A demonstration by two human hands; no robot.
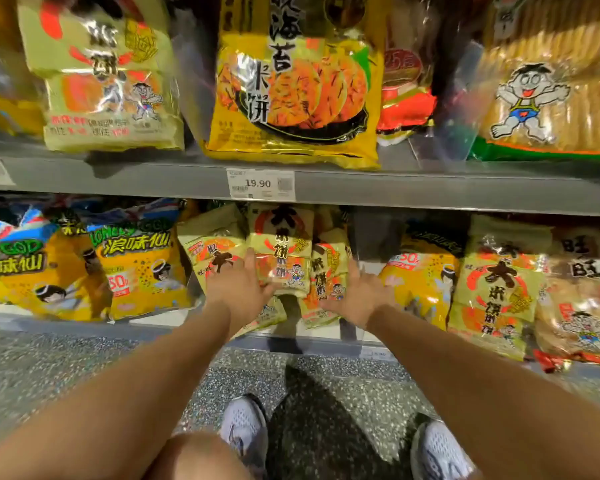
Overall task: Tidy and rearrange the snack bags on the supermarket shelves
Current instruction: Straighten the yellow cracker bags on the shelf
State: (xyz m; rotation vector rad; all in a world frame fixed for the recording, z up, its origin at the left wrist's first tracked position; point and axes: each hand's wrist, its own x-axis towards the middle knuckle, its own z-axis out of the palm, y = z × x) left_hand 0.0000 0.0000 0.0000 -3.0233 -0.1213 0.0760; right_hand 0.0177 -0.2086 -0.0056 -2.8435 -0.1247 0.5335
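Observation:
On the lower shelf, several pale green rice cracker bags stand in a loose group at the middle. My left hand (245, 289) grips the left side of the front green bag (284, 258), thumb across its face. My right hand (357, 289) lies with fingers spread against the right side of a neighbouring green bag (328, 271) that leans to the right. Another green bag (212, 251) tilts behind my left hand. Lower parts of the bags are hidden by my hands.
Yellow Lonely God bags (139, 268) fill the lower shelf at left. More green and clear cracker bags (492, 289) stand at right. The upper shelf (430, 192) carries a yellow seaweed cracker bag (291, 88) and a 19.90 price tag (260, 183). My shoes stand on speckled floor below.

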